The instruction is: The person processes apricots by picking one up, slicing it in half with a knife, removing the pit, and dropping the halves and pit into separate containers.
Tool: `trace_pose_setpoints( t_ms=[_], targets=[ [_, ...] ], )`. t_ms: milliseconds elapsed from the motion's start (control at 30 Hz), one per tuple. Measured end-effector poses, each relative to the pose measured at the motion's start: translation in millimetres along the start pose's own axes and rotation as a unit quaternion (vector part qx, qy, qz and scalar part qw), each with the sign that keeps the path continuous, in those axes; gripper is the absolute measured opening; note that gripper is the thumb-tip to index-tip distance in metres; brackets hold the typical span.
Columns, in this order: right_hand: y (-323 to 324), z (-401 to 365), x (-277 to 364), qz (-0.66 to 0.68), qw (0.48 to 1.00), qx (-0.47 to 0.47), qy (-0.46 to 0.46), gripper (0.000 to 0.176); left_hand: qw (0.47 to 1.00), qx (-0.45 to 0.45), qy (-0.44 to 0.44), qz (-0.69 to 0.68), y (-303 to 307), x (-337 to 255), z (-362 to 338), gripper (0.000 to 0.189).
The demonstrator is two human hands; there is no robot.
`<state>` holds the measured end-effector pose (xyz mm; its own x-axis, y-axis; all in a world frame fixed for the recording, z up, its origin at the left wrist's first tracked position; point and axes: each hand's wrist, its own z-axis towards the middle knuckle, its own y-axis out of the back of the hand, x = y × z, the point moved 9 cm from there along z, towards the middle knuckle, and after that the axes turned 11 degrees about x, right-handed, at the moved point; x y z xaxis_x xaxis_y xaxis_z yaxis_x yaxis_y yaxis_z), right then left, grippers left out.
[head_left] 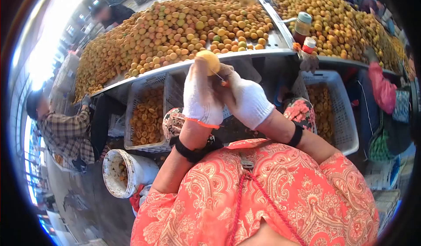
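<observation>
My left hand (201, 94), in a white glove with bare fingertips, grips an orange-yellow apricot (208, 62) just in front of the table edge. Close against it is my right hand (249, 97), also gloved and closed. From its fingers a thin metal blade or wire (218, 75) reaches to the underside of the fruit; its handle is hidden in the grip. Beyond both hands, a large heap of apricots (175, 31) covers the metal table (276, 39).
Plastic crates with halved apricots stand at left (148, 116) and right (322, 110) below the table. A white bucket (144, 171) is at lower left. A jar (302, 26) and a red bottle (309, 45) stand on the divider. Co-workers sit at left (66, 127) and right (381, 88).
</observation>
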<state>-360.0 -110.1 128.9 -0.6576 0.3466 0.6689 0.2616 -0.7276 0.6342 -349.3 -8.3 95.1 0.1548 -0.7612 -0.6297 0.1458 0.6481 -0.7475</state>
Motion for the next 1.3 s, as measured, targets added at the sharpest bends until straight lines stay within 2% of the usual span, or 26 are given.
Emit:
trace_pose_setpoints(
  t_ms=[33,100,133,167,200,233,267,333,433,467,533,633,667,700,767,800,867,900,1000,1033,1067,1133,1167,1233,1267,1300],
  targets=[
    [-3.8,-2.4,-10.9,0.007,1.0,0.009,0.006,0.024,0.998,-0.028,-0.013,0.046,9.1,-4.7,-0.5,0.03],
    [0.0,-2.9,-10.6,0.089,0.996,0.012,0.024,0.016,0.998,-0.003,0.0,0.064,3.1,-11.0,-8.0,0.025],
    [4.5,-2.2,-4.6,0.084,0.994,0.067,-0.018,0.016,0.981,-0.001,-0.133,0.141,10.8,-33.5,1.4,0.023],
    [7.1,-8.0,-15.1,0.111,0.991,0.048,-0.054,0.015,0.979,0.011,-0.158,0.13,7.2,-40.8,1.9,0.018],
    [11.9,-11.5,-39.9,0.127,0.99,-0.008,-0.054,0.015,0.976,-0.071,-0.151,0.138,11.1,-46.7,-1.6,0.017],
    [19.9,-10.3,-48.5,0.17,0.98,-0.008,-0.107,0.015,0.972,-0.063,-0.162,0.156,13.9,-50.7,-0.1,0.025],
    [22.1,-8.9,-55.2,0.235,0.965,-0.007,-0.117,0.013,0.972,-0.05,-0.157,0.169,15.2,-47.4,-1.2,0.035],
    [25.5,-4.3,-67.3,0.377,0.92,-0.093,-0.063,0.019,0.971,-0.014,-0.137,0.194,2.5,-39.2,-5.5,0.037],
    [22.7,8.2,-44.6,0.417,0.905,-0.066,-0.055,0.029,0.863,0.076,-0.158,0.473,-45.7,-37.3,-22.9,0.047],
    [18.1,9.3,-36.6,0.434,0.895,-0.061,-0.085,0.033,0.774,0.072,-0.242,0.581,-60.2,-42.9,-30.7,0.048],
    [14.2,10.1,-34.7,0.449,0.884,-0.057,-0.114,0.037,0.743,0.064,-0.191,0.638,-49.8,-38.2,-25.6,0.048],
    [7.8,15.2,-36.6,0.471,0.872,-0.033,-0.127,0.04,0.747,0.082,-0.188,0.632,-55.9,-38.2,-26.5,0.048],
    [11.3,18.0,-32.1,0.477,0.87,-0.059,-0.11,0.04,0.746,0.08,-0.189,0.634,-56.5,-39.8,-26.6,0.048],
    [15.4,19.7,-29.3,0.483,0.866,-0.085,-0.094,0.041,0.736,0.1,-0.225,0.631,-64.5,-42.5,-30.0,0.048],
    [18.9,24.2,-32.6,0.478,0.873,-0.057,-0.077,0.04,0.719,0.127,-0.267,0.629,-75.1,-45.9,-35.9,0.049],
    [19.5,26.7,-32.8,0.473,0.878,-0.03,-0.06,0.04,0.72,0.127,-0.266,0.628,-74.5,-41.3,-35.6,0.049],
    [12.6,32.9,-42.6,0.486,0.87,-0.067,-0.057,0.036,0.814,0.091,-0.23,0.526,-58.3,-37.1,-26.6,0.047],
    [12.2,34.4,-43.8,0.48,0.872,-0.083,-0.043,0.034,0.814,0.09,-0.23,0.526,-57.0,-36.7,-24.9,0.047],
    [13.2,34.4,-52.3,0.417,0.904,-0.073,-0.05,0.032,0.901,0.047,-0.119,0.415,-33.5,-19.9,-14.1,0.044],
    [12.2,35.6,-52.2,0.399,0.913,-0.08,-0.041,0.031,0.926,0.04,-0.122,0.356,-27.3,-14.1,-10.0,0.042],
    [11.9,36.1,-52.2,0.38,0.92,-0.088,-0.034,0.031,0.926,0.041,-0.12,0.355,-26.1,-11.1,-8.9,0.042],
    [9.1,35.6,-48.1,0.365,0.925,-0.098,-0.046,0.026,0.985,0.025,-0.081,0.151,-14.4,3.1,-5.3,0.039],
    [13.5,36.4,-37.6,0.291,0.951,-0.108,-0.02,0.024,0.993,0.032,-0.072,0.087,-13.8,6.5,-5.1,0.03],
    [20.5,36.8,-4.7,0.13,0.983,-0.114,0.054,0.018,0.996,0.026,-0.059,0.068,3.5,11.7,2.7,0.025],
    [18.2,35.8,7.3,0.034,0.993,-0.083,0.074,0.017,0.997,0.021,-0.049,0.05,12.5,16.0,7.7,0.022],
    [17.6,33.9,21.8,-0.001,0.988,-0.1,0.119,0.016,0.997,0.03,-0.061,-0.028,13.2,16.6,10.7,0.017]
  ],
)
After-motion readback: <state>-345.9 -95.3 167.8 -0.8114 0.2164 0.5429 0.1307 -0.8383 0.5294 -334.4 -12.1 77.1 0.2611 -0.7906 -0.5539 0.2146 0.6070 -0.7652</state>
